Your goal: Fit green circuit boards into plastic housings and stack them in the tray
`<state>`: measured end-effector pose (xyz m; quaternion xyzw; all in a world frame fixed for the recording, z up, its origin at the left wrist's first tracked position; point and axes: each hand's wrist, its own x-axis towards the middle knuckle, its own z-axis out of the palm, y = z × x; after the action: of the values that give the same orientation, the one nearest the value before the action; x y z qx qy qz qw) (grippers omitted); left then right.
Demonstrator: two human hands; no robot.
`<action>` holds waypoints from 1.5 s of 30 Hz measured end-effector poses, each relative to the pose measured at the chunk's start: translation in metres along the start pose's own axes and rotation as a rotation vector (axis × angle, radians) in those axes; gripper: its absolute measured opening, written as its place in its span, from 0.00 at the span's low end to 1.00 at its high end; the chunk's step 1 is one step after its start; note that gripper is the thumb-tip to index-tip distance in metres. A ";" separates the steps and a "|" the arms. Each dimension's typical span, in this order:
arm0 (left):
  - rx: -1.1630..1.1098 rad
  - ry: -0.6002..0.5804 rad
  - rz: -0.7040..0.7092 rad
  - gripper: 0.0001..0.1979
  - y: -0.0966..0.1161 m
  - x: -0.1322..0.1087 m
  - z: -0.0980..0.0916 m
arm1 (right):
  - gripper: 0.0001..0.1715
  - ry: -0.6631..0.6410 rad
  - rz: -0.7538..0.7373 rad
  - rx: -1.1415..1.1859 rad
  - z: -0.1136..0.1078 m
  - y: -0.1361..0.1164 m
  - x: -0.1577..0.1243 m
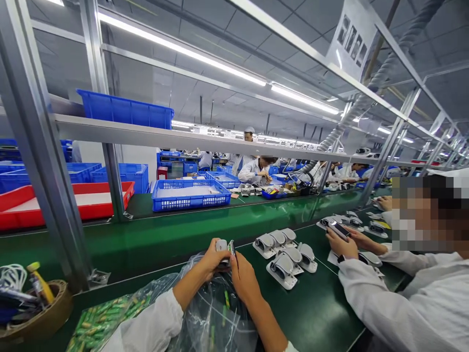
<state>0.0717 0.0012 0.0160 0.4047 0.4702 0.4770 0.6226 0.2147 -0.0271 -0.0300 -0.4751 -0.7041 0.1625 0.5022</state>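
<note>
Over the bench's near edge, my left hand (213, 259) is closed around a small grey plastic device (221, 245). My right hand (245, 276) pinches the thin silver-edged piece (231, 247) at the device's right side; whether the two are joined I cannot tell. Beneath both hands lies a clear plastic bag (205, 313) with a few green sticks showing through it. Many small green cylinders (110, 313), which look like batteries, lie to the left under plastic. Right of my hands, several grey-and-white curved units (284, 266) sit on the green bench.
At right, a co-worker in a white sleeve (370, 288) holds a dark-faced device (340, 230). A round brown container (54, 313) with tools stands at lower left. Beyond the green ledge are a blue basket (190, 203) and red tray (91, 210). Metal posts (51, 146) rise left.
</note>
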 end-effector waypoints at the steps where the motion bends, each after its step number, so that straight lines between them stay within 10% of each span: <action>1: -0.004 -0.003 0.011 0.41 0.000 -0.001 0.001 | 0.33 0.003 -0.004 -0.017 0.000 0.002 0.000; 12: 0.172 -0.033 0.124 0.33 -0.008 0.005 0.001 | 0.31 0.007 0.026 -0.121 -0.004 0.011 -0.002; 19: 0.979 -0.167 0.626 0.25 0.027 -0.002 -0.015 | 0.28 0.098 0.080 -0.133 -0.013 0.021 0.001; 27: 1.338 -0.249 0.961 0.18 0.025 -0.012 -0.005 | 0.26 0.118 0.046 -0.186 -0.014 0.026 0.001; 45: 1.329 -0.215 0.819 0.13 0.003 -0.011 -0.006 | 0.29 0.073 -0.100 -0.203 -0.001 0.049 0.001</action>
<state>0.0641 -0.0090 0.0195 0.8769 0.4076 0.2457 0.0671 0.2404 -0.0020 -0.0638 -0.4936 -0.7209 0.0476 0.4842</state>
